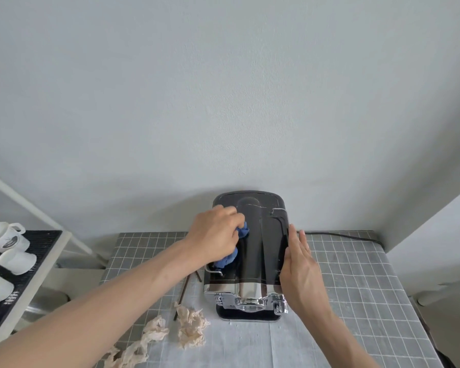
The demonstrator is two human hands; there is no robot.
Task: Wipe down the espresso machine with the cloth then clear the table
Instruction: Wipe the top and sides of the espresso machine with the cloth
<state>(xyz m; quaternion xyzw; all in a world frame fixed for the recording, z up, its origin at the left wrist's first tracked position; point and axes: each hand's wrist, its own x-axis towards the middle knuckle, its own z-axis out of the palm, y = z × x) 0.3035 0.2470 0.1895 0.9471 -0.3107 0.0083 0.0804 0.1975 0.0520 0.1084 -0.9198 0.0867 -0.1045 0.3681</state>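
Observation:
A black and chrome espresso machine [258, 248] stands on the grey grid-patterned table [356, 288], against the back wall. My left hand [213, 235] grips a bunched blue cloth [231, 251] and holds it against the left part of the machine's glossy black top. My right hand [299, 266] lies flat with straight fingers against the machine's right side. Much of the cloth is hidden under my left hand.
Crumpled beige paper napkins [189, 328] [144, 343] and thin dark stir sticks [182, 296] lie on the table left of the machine. White cups [6, 237] rest upside down on a black mat at the far left. A black cable [340, 235] runs behind the machine.

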